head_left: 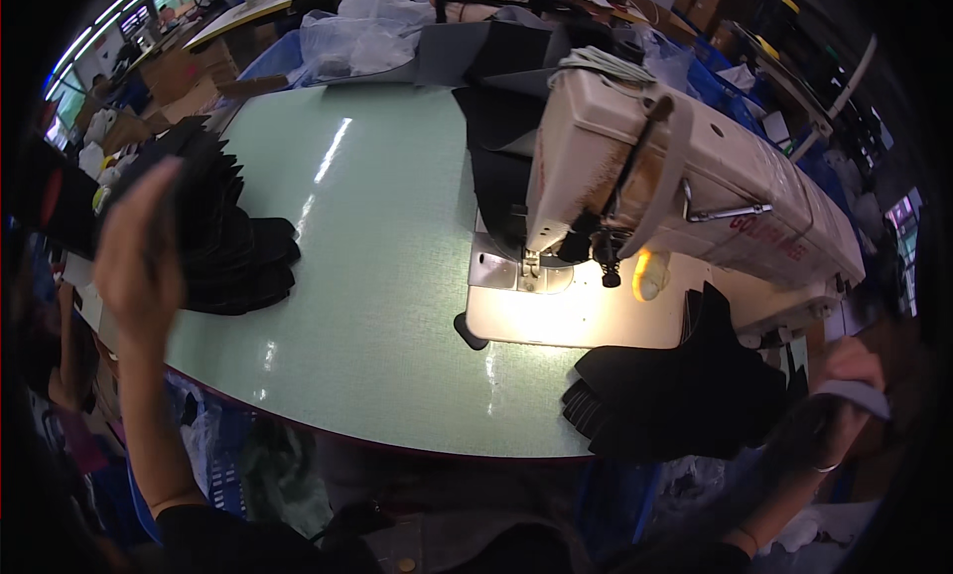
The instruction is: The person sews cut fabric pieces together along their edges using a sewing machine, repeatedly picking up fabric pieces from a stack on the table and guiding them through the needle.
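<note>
My left hand is raised over the left end of the table, beside a stack of black fabric pieces. Motion smears its fingers, and a dark shape at the fingertips blends into the stack. Off the table's right end, my right hand is closed on a dark fabric piece with a grey face. Nearer the middle, a second pile of black fabric pieces lies at the table's front right edge. A sewing machine stands above it, its lamp lighting the needle plate. Black fabric lies behind the needle.
The pale green table has a curved front edge. A small dark pad sits by the machine bed. Clear plastic bags and grey-black fabric crowd the far edge. Beneath the table is a blue basket. Another person's arm shows far left.
</note>
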A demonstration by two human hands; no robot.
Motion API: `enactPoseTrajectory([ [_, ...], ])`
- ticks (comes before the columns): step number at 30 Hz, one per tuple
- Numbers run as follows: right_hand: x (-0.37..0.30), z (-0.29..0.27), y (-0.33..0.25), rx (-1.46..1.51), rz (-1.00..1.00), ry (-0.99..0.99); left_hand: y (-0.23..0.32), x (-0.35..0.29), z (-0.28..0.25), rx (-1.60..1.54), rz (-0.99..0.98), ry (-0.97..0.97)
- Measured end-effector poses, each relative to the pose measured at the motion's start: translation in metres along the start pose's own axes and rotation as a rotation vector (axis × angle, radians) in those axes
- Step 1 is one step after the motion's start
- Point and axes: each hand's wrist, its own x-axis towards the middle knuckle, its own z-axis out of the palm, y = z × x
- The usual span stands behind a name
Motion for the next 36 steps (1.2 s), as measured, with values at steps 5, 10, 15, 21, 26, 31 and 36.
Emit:
enactPoseTrajectory([
  [5, 0.027, 0.089, 0.000, 0.185, 0.227, -0.691, 0.131, -0.010, 0.024, -0.734, 0.066, -0.462],
  [10, -0.008, 0.149, 0.030, -0.098, 0.224, -0.949, 0.178, -0.042, 0.050, -1.141, -0.161, -0.731],
  [15, -0.003, 0.166, 0.032, -0.042, 0.316, -0.949, 0.199, -0.029, 0.048, -0.997, 0.334, -0.752],
  [21, 0.005, 0.192, 0.044, -0.057, 0.435, -0.917, 0.187, -0.023, 0.051, -1.151, 0.146, -0.676],
  [26, -0.020, 0.222, 0.060, -0.090, -0.035, -0.629, 0.204, -0.013, 0.039, -1.288, 0.168, -0.778],
  [31, 0.008, 0.220, 0.039, -0.217, -0.007, -0.872, 0.181, 0.019, 0.075, -0.809, 0.209, -0.788],
  [36, 0.003, 0.221, 0.045, -0.133, -0.085, -0.725, 0.180, -0.002, 0.104, -0.793, 0.223, -0.820],
])
